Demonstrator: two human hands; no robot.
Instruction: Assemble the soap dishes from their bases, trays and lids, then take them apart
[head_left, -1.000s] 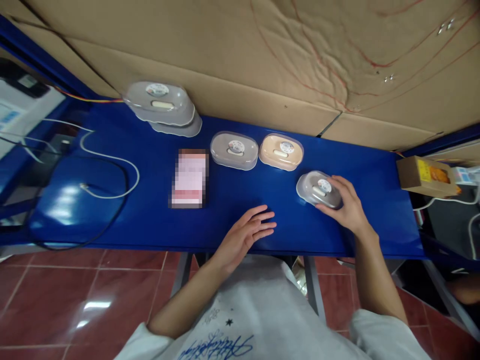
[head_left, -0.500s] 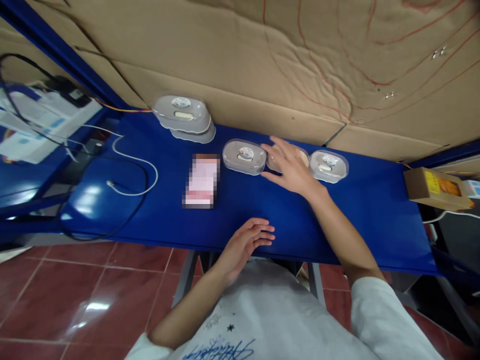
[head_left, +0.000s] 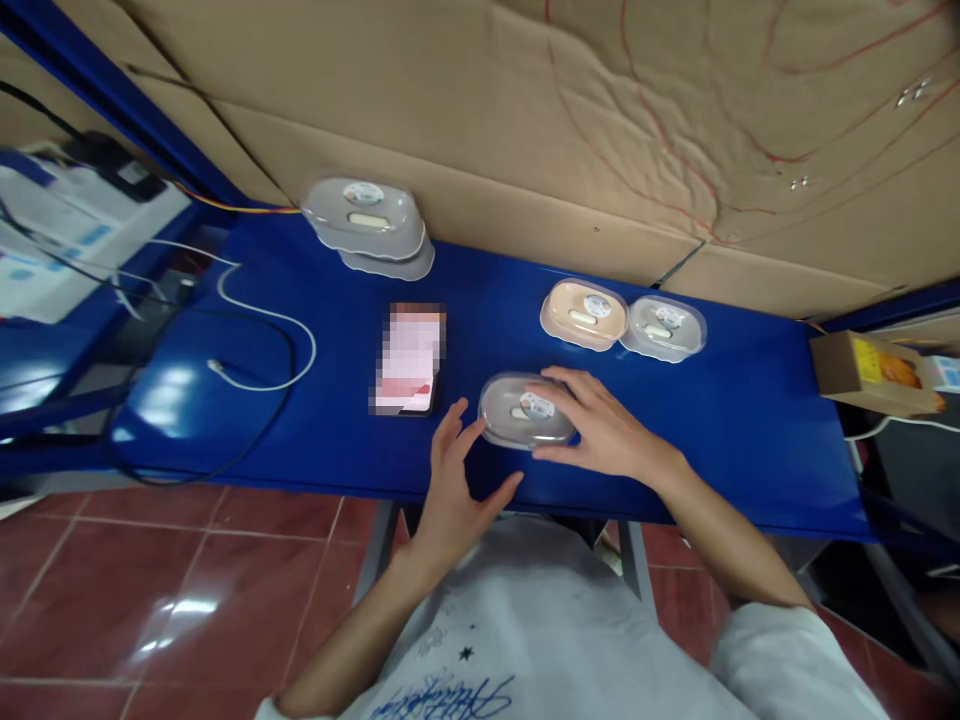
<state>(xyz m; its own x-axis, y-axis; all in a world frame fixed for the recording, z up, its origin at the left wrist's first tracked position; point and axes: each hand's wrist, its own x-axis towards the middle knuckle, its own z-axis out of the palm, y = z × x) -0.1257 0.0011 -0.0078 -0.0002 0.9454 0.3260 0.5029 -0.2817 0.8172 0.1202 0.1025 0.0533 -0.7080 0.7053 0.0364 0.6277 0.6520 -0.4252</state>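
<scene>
A grey oval plastic container (head_left: pixel 501 418) with a clear lid and a round label is near the front of the blue table. My right hand (head_left: pixel 604 425) grips it from the right, fingers over the far edge and thumb at the near side. Just left of the container is my left hand (head_left: pixel 459 480), thumb and fingers spread, the fingertips close to its left end. Whether they touch it I cannot tell. Farther back stand a peach container (head_left: pixel 568 318) and a second grey container (head_left: pixel 679 340), side by side.
A phone (head_left: pixel 409 360), its screen blurred out, lies left of my hands. Grey lidded containers (head_left: pixel 367 235) are stacked at the back left against the cardboard wall (head_left: pixel 465 140). A white cable (head_left: pixel 307 335) curls on the left. An open cardboard box (head_left: pixel 844 375) sits at the right end.
The grey container has come from the back row toward me, with my right hand on it. My left hand has moved left and opened beside it.
</scene>
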